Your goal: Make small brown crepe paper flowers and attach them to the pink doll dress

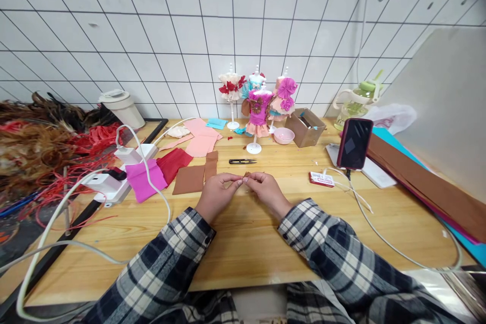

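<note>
Thumb and forefinger of my left hand point(220, 194) are pinched together at the middle of the table. My right hand point(267, 192) meets it there, also in a pinch. Between the fingertips is a small brown piece point(246, 175), mostly covered by the fingers. Black thread snips point(243, 161) lie just beyond my hands. Brown paper pieces point(189, 180) rest to the left of my left hand, beside red paper point(174, 163) and magenta paper point(146, 179). Farther back stand several small mannequins in crinkled paper dresses, one of them magenta point(259, 110).
A power strip point(116, 191) with white cables sits at the left, near feathers point(41, 147) and a white cup point(122, 109). At the right are a phone point(355, 144), a cardboard box point(307, 131), a bottle point(355, 104) and long brown sheets point(429, 177). A pink bowl point(284, 135) stands behind.
</note>
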`<action>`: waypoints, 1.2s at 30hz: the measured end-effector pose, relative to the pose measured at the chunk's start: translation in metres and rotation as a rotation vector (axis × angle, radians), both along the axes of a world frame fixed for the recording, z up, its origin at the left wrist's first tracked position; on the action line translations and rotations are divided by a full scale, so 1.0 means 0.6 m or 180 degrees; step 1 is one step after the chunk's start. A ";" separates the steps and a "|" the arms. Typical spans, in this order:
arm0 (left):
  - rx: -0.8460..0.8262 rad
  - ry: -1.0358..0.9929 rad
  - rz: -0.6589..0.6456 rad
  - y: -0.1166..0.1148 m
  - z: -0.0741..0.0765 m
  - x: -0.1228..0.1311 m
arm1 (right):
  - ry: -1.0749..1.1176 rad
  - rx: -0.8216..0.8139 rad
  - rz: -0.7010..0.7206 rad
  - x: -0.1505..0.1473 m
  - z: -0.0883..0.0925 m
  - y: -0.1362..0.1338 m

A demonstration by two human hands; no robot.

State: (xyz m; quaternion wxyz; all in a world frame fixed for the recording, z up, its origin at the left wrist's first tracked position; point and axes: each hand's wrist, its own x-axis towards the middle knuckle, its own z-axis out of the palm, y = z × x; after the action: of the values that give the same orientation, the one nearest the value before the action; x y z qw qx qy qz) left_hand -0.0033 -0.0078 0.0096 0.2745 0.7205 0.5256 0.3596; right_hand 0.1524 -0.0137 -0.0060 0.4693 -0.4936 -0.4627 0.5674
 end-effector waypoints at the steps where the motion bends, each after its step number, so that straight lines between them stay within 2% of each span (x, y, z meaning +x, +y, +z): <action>1: -0.0076 -0.0100 -0.0044 0.001 0.000 -0.001 | 0.0019 0.0010 -0.0004 0.000 0.000 0.000; 8: -0.0469 -0.0674 0.0043 0.006 -0.002 0.000 | -0.0187 0.0304 0.0041 0.002 0.001 0.000; 13: -0.0428 -0.0893 0.0120 0.010 -0.012 -0.001 | 0.0441 -0.0142 0.0310 0.008 0.002 -0.002; 16: -0.0227 -0.0654 -0.0023 0.009 -0.012 -0.002 | 0.0616 -0.0338 0.0310 0.015 0.002 -0.001; 19: 0.0309 -0.0275 -0.0282 0.006 -0.006 -0.004 | 0.0603 -0.0468 0.0387 0.026 0.000 0.003; 24: 0.0860 0.0343 -0.0729 0.003 0.008 -0.013 | 0.0198 -0.0316 0.0974 0.049 0.003 0.012; 29: 0.0873 0.0498 -0.0971 -0.002 0.017 -0.012 | -0.0189 -0.0179 0.1370 0.067 0.006 0.021; 33: 0.0758 0.0837 -0.1288 -0.004 0.015 -0.009 | -0.0912 0.0414 0.1648 0.083 0.005 0.032; 36: 0.0682 0.0978 -0.1495 -0.007 0.013 -0.007 | -0.1600 0.0946 0.1622 0.093 0.003 0.038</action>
State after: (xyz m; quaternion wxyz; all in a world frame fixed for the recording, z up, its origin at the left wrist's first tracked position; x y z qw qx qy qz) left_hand -0.0076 -0.0117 0.0172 0.1897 0.8932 0.3390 0.2264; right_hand 0.2084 0.0092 -0.0044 0.2517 -0.4131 -0.7483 0.4538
